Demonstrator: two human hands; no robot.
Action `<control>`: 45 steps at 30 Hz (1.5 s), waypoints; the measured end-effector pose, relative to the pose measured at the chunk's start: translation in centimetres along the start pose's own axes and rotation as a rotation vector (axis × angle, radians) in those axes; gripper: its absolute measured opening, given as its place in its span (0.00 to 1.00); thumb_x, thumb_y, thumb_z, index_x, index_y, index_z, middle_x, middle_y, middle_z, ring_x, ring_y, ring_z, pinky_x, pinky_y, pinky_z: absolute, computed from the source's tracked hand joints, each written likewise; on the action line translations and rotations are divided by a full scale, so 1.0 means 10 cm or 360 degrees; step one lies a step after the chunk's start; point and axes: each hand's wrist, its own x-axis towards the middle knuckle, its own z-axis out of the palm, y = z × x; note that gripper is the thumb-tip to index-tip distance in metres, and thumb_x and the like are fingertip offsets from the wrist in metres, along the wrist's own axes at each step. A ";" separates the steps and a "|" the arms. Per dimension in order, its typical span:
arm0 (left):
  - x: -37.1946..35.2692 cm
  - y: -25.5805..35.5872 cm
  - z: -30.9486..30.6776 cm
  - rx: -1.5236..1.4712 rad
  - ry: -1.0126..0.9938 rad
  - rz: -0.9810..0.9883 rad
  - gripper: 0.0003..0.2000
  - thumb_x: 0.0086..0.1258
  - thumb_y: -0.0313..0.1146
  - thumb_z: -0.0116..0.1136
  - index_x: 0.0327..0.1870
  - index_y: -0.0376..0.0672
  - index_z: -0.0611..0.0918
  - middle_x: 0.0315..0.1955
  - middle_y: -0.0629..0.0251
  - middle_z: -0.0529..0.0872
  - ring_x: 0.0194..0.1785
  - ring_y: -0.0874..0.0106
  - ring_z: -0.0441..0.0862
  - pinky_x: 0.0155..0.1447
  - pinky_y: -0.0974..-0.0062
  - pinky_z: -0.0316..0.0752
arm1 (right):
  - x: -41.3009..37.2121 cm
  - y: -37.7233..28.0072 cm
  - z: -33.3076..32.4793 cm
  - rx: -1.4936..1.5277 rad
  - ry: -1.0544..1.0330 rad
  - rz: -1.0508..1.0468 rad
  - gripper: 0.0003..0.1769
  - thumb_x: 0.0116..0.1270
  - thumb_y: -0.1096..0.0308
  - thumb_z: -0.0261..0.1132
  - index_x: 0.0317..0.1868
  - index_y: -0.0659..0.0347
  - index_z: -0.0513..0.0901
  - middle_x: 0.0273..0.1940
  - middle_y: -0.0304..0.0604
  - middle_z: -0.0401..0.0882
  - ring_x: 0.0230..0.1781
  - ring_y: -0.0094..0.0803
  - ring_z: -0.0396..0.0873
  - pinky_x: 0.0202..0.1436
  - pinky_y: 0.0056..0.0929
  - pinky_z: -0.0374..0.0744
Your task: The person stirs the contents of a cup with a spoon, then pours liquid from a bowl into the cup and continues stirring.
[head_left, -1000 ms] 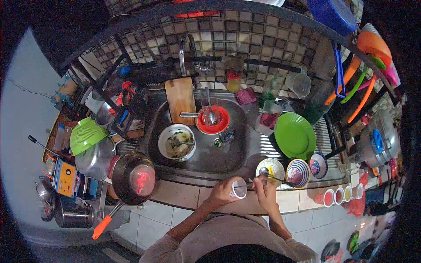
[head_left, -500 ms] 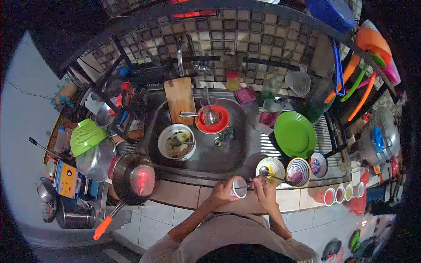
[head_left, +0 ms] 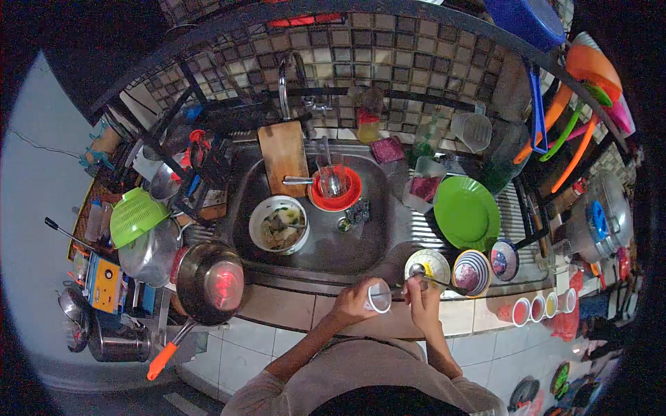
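Head view, directions read from the white cup (head_left: 379, 296): the near side is bounded at 6 o'clock by the edge of the tiled ledge (head_left: 281, 305). Toward 9 o'clock a stretch of ledge is left for moving, as far as the frying pan (head_left: 193, 298); toward 11 o'clock the front of the sink (head_left: 329, 251) is met. Room is tighter on the other side — the pale bowl (head_left: 423, 256) is set at 2 o'clock, the striped bowl (head_left: 475, 259) just past it, and a row of small cups (head_left: 520, 312) is lined up at 3 o'clock.

Compared with half a second ago, the right hand (head_left: 424, 301) has been shifted slightly toward 2 o'clock, while the white cup has been kept in nearly the same place.

By the left hand (head_left: 352, 306) the white cup is grasped, its wall wrapped by the fingers. The right fingers are drawn together in a pinch on a thin utensil (head_left: 397, 288), pointed to the cup's mouth. Just beyond them a spoon (head_left: 417, 270) is seen at the pale bowl — whether it is touched cannot be told.
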 end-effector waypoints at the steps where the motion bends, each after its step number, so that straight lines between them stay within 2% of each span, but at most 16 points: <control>1: 0.01 0.00 0.00 -0.0006 -0.0001 0.0026 0.34 0.42 0.38 0.68 0.52 0.44 0.64 0.43 0.58 0.76 0.43 0.56 0.76 0.42 0.64 0.73 | 0.02 -0.01 0.00 -0.0123 -0.0016 -0.0150 0.16 0.64 0.67 0.50 0.19 0.65 0.72 0.15 0.41 0.69 0.14 0.29 0.68 0.20 0.26 0.66; 2: 0.01 0.01 -0.01 -0.0011 -0.0001 0.0052 0.34 0.42 0.39 0.68 0.52 0.43 0.64 0.43 0.58 0.76 0.43 0.57 0.76 0.41 0.64 0.73 | 0.04 -0.02 0.00 -0.0247 -0.0032 -0.0299 0.16 0.64 0.67 0.50 0.19 0.65 0.72 0.15 0.40 0.69 0.14 0.28 0.68 0.20 0.25 0.65; 5: 0.01 0.05 -0.04 0.0060 -0.0009 0.0027 0.34 0.42 0.39 0.68 0.52 0.44 0.64 0.42 0.58 0.76 0.43 0.58 0.76 0.40 0.65 0.74 | 0.01 0.04 0.01 -0.0035 0.0015 -0.0090 0.15 0.64 0.68 0.50 0.20 0.65 0.72 0.15 0.42 0.69 0.13 0.29 0.68 0.19 0.25 0.66; 8: -0.01 0.03 0.00 0.0033 0.0074 0.0055 0.34 0.41 0.39 0.68 0.52 0.44 0.64 0.43 0.59 0.76 0.43 0.59 0.77 0.40 0.66 0.74 | 0.03 -0.08 0.00 -0.0285 -0.0028 -0.0201 0.16 0.65 0.67 0.49 0.21 0.65 0.72 0.14 0.40 0.68 0.13 0.27 0.68 0.19 0.25 0.65; 11: 0.02 0.08 -0.05 0.0035 -0.0021 0.0010 0.34 0.41 0.38 0.68 0.51 0.44 0.65 0.44 0.60 0.76 0.43 0.60 0.77 0.40 0.66 0.74 | 0.04 0.07 -0.01 -0.0174 -0.0048 -0.0194 0.17 0.65 0.66 0.48 0.21 0.64 0.72 0.14 0.40 0.68 0.13 0.26 0.68 0.19 0.25 0.66; 18: 0.02 0.07 -0.05 0.0089 0.0029 0.0093 0.34 0.41 0.37 0.68 0.52 0.44 0.65 0.44 0.60 0.76 0.43 0.60 0.77 0.41 0.67 0.74 | 0.06 0.00 -0.04 -0.0072 -0.0055 -0.0143 0.18 0.66 0.66 0.47 0.19 0.63 0.71 0.12 0.38 0.66 0.12 0.25 0.66 0.18 0.23 0.65; 20: 0.01 0.09 -0.05 0.0035 0.0009 0.0026 0.34 0.41 0.37 0.68 0.52 0.44 0.65 0.44 0.60 0.76 0.43 0.60 0.77 0.42 0.66 0.74 | 0.06 0.04 -0.03 -0.0173 -0.0021 -0.0243 0.18 0.66 0.66 0.47 0.18 0.61 0.68 0.14 0.34 0.64 0.13 0.19 0.63 0.16 0.19 0.61; 24: 0.03 0.09 -0.07 0.0044 0.0080 0.0138 0.33 0.41 0.37 0.68 0.51 0.44 0.65 0.43 0.59 0.76 0.43 0.59 0.77 0.42 0.66 0.73 | 0.04 0.09 -0.01 0.0125 -0.0013 -0.0095 0.18 0.66 0.66 0.48 0.18 0.62 0.68 0.14 0.34 0.64 0.13 0.20 0.63 0.15 0.19 0.62; 26: 0.02 0.09 -0.06 -0.0034 0.0022 0.0048 0.33 0.41 0.37 0.68 0.51 0.44 0.66 0.42 0.59 0.76 0.43 0.58 0.77 0.42 0.66 0.73 | 0.03 -0.04 -0.03 -0.0133 0.0024 -0.0058 0.19 0.66 0.65 0.47 0.18 0.62 0.71 0.12 0.36 0.65 0.12 0.23 0.65 0.18 0.22 0.63; 30: 0.03 0.09 -0.06 -0.0005 0.0002 0.0035 0.33 0.41 0.37 0.68 0.52 0.44 0.65 0.42 0.58 0.76 0.43 0.57 0.77 0.42 0.66 0.73 | 0.04 0.05 0.00 0.0030 0.0061 -0.0052 0.18 0.66 0.65 0.47 0.18 0.62 0.71 0.13 0.37 0.66 0.13 0.23 0.66 0.18 0.22 0.63; 32: 0.02 0.05 -0.05 0.0033 0.0058 0.0099 0.34 0.41 0.37 0.69 0.52 0.44 0.66 0.43 0.58 0.76 0.43 0.58 0.77 0.42 0.66 0.73 | 0.04 0.03 -0.02 -0.0251 0.0020 -0.0172 0.19 0.66 0.64 0.48 0.18 0.63 0.71 0.13 0.37 0.67 0.13 0.23 0.66 0.18 0.22 0.63; 33: 0.02 0.06 -0.05 0.0032 0.0058 0.0099 0.34 0.41 0.37 0.69 0.52 0.44 0.66 0.43 0.58 0.76 0.43 0.58 0.77 0.42 0.66 0.73 | 0.04 0.04 -0.01 -0.0252 0.0020 -0.0172 0.19 0.66 0.64 0.48 0.18 0.63 0.71 0.13 0.37 0.67 0.13 0.23 0.66 0.18 0.22 0.63; 35: 0.02 0.08 -0.06 -0.0026 -0.0028 0.0012 0.34 0.41 0.38 0.68 0.52 0.44 0.66 0.43 0.57 0.76 0.43 0.58 0.77 0.42 0.66 0.73 | 0.03 0.08 0.00 0.0074 -0.0001 -0.0035 0.19 0.66 0.64 0.48 0.18 0.63 0.71 0.13 0.38 0.67 0.14 0.26 0.67 0.19 0.24 0.64; 38: 0.02 0.03 -0.03 -0.0038 0.0050 0.0127 0.34 0.41 0.38 0.68 0.52 0.43 0.66 0.43 0.57 0.76 0.44 0.58 0.76 0.43 0.66 0.73 | 0.03 0.06 0.00 -0.0163 0.0006 -0.0150 0.19 0.65 0.64 0.48 0.18 0.63 0.71 0.13 0.38 0.67 0.14 0.26 0.67 0.20 0.25 0.64; 42: 0.00 0.04 -0.04 0.0015 0.0007 0.0056 0.34 0.42 0.38 0.68 0.52 0.44 0.65 0.44 0.57 0.76 0.44 0.58 0.76 0.43 0.66 0.73 | 0.02 0.04 -0.02 0.0034 -0.0041 -0.0016 0.18 0.66 0.64 0.48 0.19 0.63 0.72 0.14 0.39 0.67 0.15 0.27 0.67 0.21 0.25 0.65; 45: 0.00 0.03 -0.03 -0.0046 0.0016 0.0071 0.34 0.41 0.37 0.68 0.52 0.44 0.65 0.45 0.57 0.75 0.45 0.58 0.75 0.44 0.65 0.73 | 0.02 0.00 -0.02 -0.0201 0.0034 -0.0193 0.18 0.66 0.64 0.48 0.20 0.63 0.72 0.14 0.37 0.67 0.15 0.25 0.67 0.20 0.24 0.64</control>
